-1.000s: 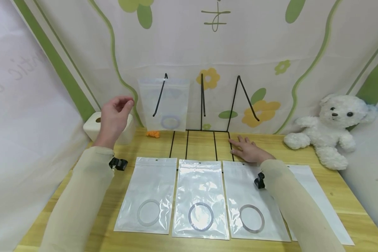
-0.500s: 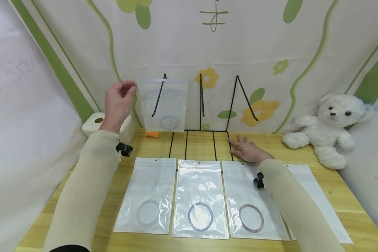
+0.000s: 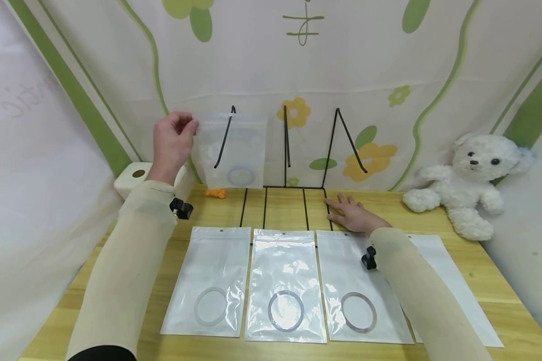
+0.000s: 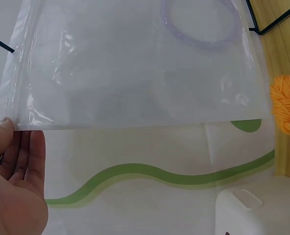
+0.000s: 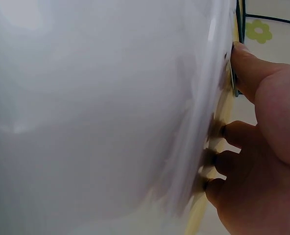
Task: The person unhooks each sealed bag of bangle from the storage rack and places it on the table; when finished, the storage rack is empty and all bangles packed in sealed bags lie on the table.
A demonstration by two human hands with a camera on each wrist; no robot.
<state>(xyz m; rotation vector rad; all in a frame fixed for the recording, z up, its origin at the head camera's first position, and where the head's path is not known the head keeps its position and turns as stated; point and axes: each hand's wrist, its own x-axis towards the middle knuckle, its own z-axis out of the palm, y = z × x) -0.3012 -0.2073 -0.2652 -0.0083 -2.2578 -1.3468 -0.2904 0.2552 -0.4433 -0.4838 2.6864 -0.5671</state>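
A clear zip bag [image 3: 248, 148] with a pale purple bangle [image 4: 208, 45] inside hangs on the left hook of a black wire rack [image 3: 294, 187]. My left hand [image 3: 173, 143] pinches this bag's upper left corner; in the left wrist view the thumb lies on the front and the fingers are behind. My right hand [image 3: 356, 215] rests with spread fingers by the right wire of the rack's base, on the table. In front lie more zip bags with bangles: a left bag [image 3: 217, 271], a middle bag [image 3: 285, 271] and a right bag [image 3: 343, 276].
Partly under my right sleeve lies another white bag [image 3: 460, 296]. A white tissue box [image 3: 131, 178] stands behind my left forearm, near a small orange yarn bundle [image 3: 216, 193]. A white teddy bear [image 3: 471, 180] sits at the back right. The rack's middle hook [image 3: 287, 138] and right hook [image 3: 354, 148] stick out forward.
My left hand has risen and moved slightly right to the hanging bag's upper corner, which it now pinches. My right hand has stayed on the rack's base.
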